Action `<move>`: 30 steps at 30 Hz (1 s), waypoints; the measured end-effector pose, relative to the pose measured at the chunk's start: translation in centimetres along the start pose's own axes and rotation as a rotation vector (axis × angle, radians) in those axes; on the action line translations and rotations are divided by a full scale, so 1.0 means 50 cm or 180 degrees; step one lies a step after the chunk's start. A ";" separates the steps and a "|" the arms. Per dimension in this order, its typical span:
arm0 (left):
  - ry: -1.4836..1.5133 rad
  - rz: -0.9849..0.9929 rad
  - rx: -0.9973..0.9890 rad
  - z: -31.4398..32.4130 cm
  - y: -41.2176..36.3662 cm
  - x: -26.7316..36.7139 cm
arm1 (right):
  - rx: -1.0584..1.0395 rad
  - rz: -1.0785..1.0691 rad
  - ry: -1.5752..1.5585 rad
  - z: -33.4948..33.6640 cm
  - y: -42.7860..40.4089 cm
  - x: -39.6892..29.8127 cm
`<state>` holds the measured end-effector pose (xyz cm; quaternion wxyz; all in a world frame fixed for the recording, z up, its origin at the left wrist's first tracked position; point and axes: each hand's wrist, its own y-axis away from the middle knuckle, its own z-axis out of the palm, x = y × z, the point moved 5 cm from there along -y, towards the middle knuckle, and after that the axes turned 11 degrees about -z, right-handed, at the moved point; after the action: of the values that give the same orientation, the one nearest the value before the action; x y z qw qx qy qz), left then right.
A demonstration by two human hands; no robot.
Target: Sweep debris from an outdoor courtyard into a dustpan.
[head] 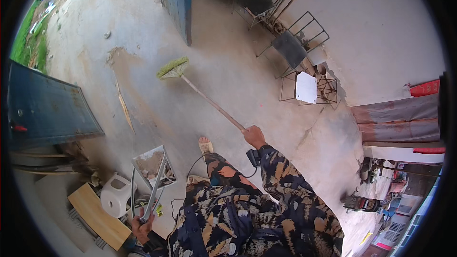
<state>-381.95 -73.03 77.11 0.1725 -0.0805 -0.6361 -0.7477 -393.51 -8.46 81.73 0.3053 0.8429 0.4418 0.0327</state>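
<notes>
My right hand [254, 136] grips the upper end of a broom's wooden stick [214, 104]. The yellow-green broom head [173, 67] is out ahead of me over the concrete floor; whether its bristles touch the floor I cannot tell. In my left hand [142, 227] is the handle of a metal dustpan [155, 190]. Dirt and scraps of rubbish [151, 167] lie in its pan, to the left of my sandalled feet [206, 145].
Blue metal door leaves [53, 105] [176, 3] stand open at the doorway. A white plastic stool [116, 194] and a wooden-topped bench [98, 216] are beside the dustpan. Metal-framed chairs [290, 48] line the right wall. A wood strip [125, 109] lies on the floor.
</notes>
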 end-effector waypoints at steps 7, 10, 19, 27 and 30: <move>-0.0074 0.0262 0.0699 0.083 0.008 0.089 | 0.0116 0.0034 0.0124 -0.116 -0.019 0.055; -0.2206 0.1063 0.0648 0.147 0.011 0.169 | 0.0298 0.0270 0.0121 -0.182 -0.038 0.099; 0.0949 0.0525 0.0476 0.298 -0.116 0.347 | 0.1014 0.1379 -0.1201 -0.319 -0.181 0.168; -0.0355 0.1300 0.0301 0.418 -0.222 0.544 | 0.1135 0.1229 -0.2817 -0.398 -0.480 0.231; 0.1222 -0.0318 0.0500 0.552 -0.239 0.619 | 0.0633 0.0679 -0.2370 -0.374 -0.540 0.322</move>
<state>-417.70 -49.24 81.48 0.2590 0.1088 -0.6510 -0.7051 -409.36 24.37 78.79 0.3564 0.8637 0.2119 -0.2865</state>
